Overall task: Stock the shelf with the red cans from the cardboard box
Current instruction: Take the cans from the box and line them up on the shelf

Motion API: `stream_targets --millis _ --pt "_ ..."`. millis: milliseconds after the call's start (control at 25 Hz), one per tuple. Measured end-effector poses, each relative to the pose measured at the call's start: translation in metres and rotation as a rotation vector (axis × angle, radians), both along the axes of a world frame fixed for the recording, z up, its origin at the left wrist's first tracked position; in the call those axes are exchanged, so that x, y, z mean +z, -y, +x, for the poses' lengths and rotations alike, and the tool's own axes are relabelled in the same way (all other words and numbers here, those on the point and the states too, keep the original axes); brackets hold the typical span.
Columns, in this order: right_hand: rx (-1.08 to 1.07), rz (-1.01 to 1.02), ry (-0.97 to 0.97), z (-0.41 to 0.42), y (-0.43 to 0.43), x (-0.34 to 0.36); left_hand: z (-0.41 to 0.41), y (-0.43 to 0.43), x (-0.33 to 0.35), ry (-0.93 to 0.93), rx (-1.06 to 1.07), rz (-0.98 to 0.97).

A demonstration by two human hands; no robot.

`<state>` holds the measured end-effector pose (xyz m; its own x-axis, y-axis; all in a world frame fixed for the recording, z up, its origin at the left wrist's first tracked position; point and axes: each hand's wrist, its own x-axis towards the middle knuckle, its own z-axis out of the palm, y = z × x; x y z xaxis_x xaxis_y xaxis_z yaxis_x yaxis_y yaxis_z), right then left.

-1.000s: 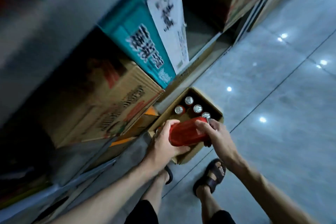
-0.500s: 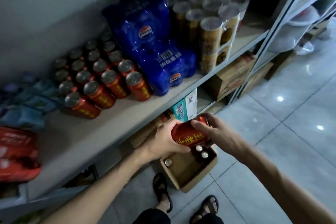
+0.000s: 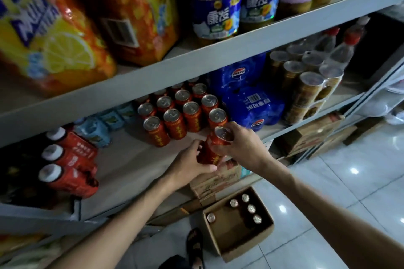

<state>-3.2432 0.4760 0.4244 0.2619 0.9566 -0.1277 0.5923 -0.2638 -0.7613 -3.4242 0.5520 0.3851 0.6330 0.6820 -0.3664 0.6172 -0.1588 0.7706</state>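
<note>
My left grip curls round the can low down, my right grip pinches its top; shelved cans just beyond, box below.

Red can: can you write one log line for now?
step: shelving | left hand: grips red can low | right hand: grips its top | cardboard box: cans inside

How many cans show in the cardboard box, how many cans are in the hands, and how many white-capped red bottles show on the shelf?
In the cardboard box, cans: 5
In the left hand and right hand, held can: 1
On the shelf, white-capped red bottles: 3
Total: 9
</note>
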Motion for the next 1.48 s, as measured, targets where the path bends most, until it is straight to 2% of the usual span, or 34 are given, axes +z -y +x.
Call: stream_targets --millis 80,120,200,320,480,1120,1480 --pt "0.067 0.079 0.348 -0.014 -0.025 -0.012 -0.020 -0.010 -0.012 -0.185 -0.003 0.146" --pt "0.077 0.101 0.446 -0.020 -0.037 -0.020 -0.032 -0.015 -0.020 -0.323 -0.018 0.199" --pt "0.088 0.142 0.586 -0.029 -0.056 -0.034 -0.052 -0.022 -0.036 -0.560 -0.066 0.240" --pt "0.096 0.184 0.715 -0.035 -0.076 -0.051 -0.066 -0.031 -0.053 -0.680 -0.080 0.286" --pt "0.143 0.121 0.722 -0.034 -0.090 -0.061 -0.061 -0.043 -0.054 -0.706 -0.055 0.189" --pt "0.124 0.200 0.791 -0.028 -0.098 -0.062 -0.058 -0.049 -0.064 -0.713 -0.055 0.293" --pt "0.130 0.147 0.805 -0.026 -0.102 -0.063 -0.057 -0.056 -0.064 -0.727 -0.065 0.313"
